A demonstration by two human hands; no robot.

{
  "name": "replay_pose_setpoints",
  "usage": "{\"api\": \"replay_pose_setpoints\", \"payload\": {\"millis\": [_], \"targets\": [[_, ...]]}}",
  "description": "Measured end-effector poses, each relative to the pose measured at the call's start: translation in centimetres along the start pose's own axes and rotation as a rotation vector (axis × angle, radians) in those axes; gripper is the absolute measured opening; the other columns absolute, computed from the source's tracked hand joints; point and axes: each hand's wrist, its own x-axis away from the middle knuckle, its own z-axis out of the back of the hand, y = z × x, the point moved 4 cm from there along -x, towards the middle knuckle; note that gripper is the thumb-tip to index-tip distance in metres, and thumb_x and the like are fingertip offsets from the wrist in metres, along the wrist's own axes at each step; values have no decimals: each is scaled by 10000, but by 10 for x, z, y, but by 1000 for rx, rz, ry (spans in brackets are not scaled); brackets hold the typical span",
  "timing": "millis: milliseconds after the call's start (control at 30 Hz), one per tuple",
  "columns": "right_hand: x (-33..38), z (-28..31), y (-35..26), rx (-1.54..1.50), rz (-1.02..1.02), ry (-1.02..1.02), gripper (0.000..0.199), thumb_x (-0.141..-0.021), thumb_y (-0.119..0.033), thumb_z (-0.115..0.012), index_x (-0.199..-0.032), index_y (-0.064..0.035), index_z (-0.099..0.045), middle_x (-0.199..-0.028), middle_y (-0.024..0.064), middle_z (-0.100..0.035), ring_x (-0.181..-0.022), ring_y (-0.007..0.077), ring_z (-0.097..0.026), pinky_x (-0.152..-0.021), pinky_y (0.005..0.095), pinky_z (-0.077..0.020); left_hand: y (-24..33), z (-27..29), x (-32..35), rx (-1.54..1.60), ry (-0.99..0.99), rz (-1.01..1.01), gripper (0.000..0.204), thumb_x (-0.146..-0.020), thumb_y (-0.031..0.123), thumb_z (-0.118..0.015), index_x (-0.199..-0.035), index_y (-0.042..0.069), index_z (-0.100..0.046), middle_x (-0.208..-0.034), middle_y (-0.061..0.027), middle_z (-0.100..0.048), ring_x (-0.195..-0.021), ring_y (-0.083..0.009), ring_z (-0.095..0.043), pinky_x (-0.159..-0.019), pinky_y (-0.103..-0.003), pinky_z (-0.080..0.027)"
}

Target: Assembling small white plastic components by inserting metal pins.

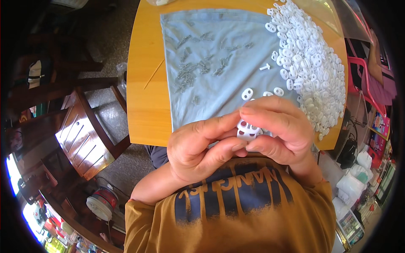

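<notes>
Leftmost, small grey metal springs (192, 74) lie scattered on pale blue cloth (219, 55) over the wooden tabletop (143, 84). Left hand (198, 147) and right hand (276, 126) pinch one white plastic cord-lock piece (248, 130) between fingertips, touching, near chest. Heaped white plastic pieces (310, 63) lie forward-right, nearer the right hand; tabletop edge just beneath.

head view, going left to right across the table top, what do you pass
thin wooden stick → scattered small metal springs on the light blue cloth → lone white peg-shaped part → big heap of white plastic pieces
</notes>
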Motion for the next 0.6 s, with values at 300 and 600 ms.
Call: {"api": "replay_pose_setpoints", "payload": {"millis": [300,600], "targets": [[7,-11,3,-57,51,50,324,-840,-87,-623,-1134,40,-573,-956,135,-611,-705,182,-603,-594,260,-491,-1,-4,10,-42,73,-52,286,-842,83,-639,-1084,-49,-562,-774,-95,-661,-588,-112,-623,-497,-220,-482],[18,-24,5,-56,41,178,271,-860,-38,-578,-1123,27,-581,-947,122,-599,-669,162,-575,-565,257,-468,-11,-5,17,104,71,-123,251,-863,7,-584,-1093,-53,-507,-840,-142,-643,-592,-121,-611,-498,-226,-503]]}}
